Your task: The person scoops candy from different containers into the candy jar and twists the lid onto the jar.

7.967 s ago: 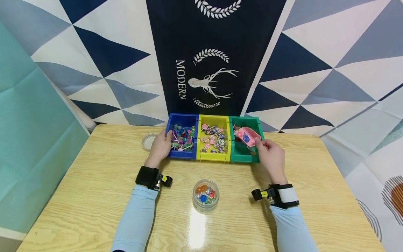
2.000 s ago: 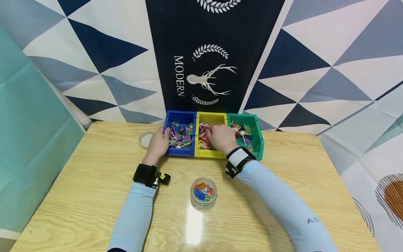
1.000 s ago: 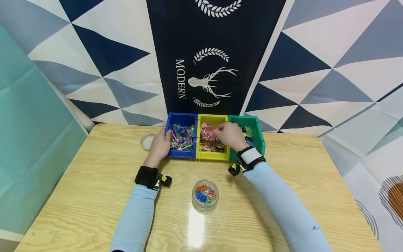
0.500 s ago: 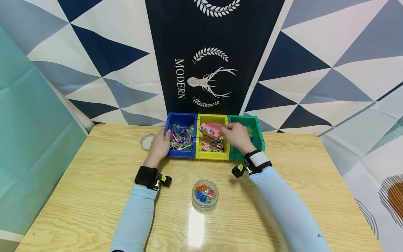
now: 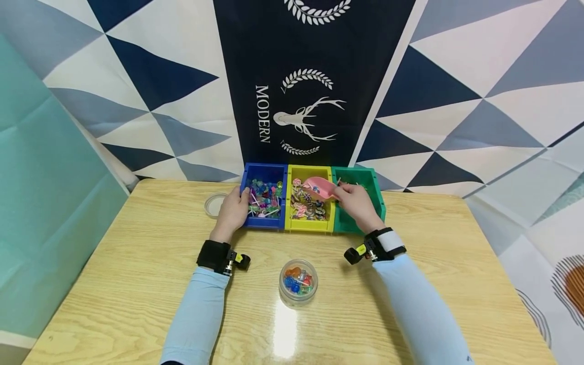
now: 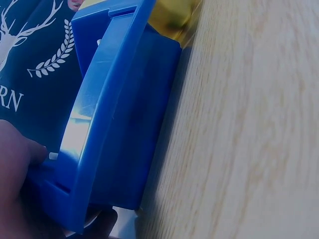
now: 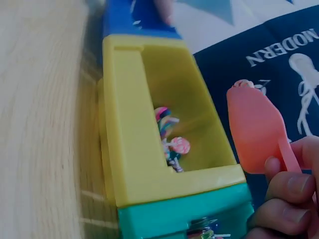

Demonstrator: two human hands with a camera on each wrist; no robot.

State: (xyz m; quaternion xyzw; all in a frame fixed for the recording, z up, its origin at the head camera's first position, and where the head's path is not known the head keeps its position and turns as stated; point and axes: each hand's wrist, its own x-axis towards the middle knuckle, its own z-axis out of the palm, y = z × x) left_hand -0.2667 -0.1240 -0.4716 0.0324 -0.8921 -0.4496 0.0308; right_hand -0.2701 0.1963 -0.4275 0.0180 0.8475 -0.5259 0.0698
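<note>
My right hand [image 5: 358, 205] pinches the handle of a small pink scoop [image 5: 320, 187], held over the right back part of the yellow bin [image 5: 288, 223]. Small candies lie in the scoop; the right wrist view shows its pink underside [image 7: 256, 129] and a bit of candy at its tip. Swirled lollipops [image 5: 301, 208] lie in the yellow bin. At the left, my left hand [image 5: 231, 213] grips the outer edge of the blue bin [image 5: 262, 223], thumb above the rim and fingers beneath. Inside are clear coloured candies [image 5: 264, 197].
A green bin [image 5: 349, 223] joins the yellow one on the right, partly hidden by my right hand. Nearer me stands a round clear jar [image 5: 298, 299] with several colourful candies. A round lid [image 5: 213, 205] lies left of the blue bin, on the wooden table [image 5: 137, 284].
Eight seconds ago the scoop was over the green bin with a blue candy. Later my right hand reached into the yellow bin, then lifted the scoop and drew it rightward. The left hand stays.
</note>
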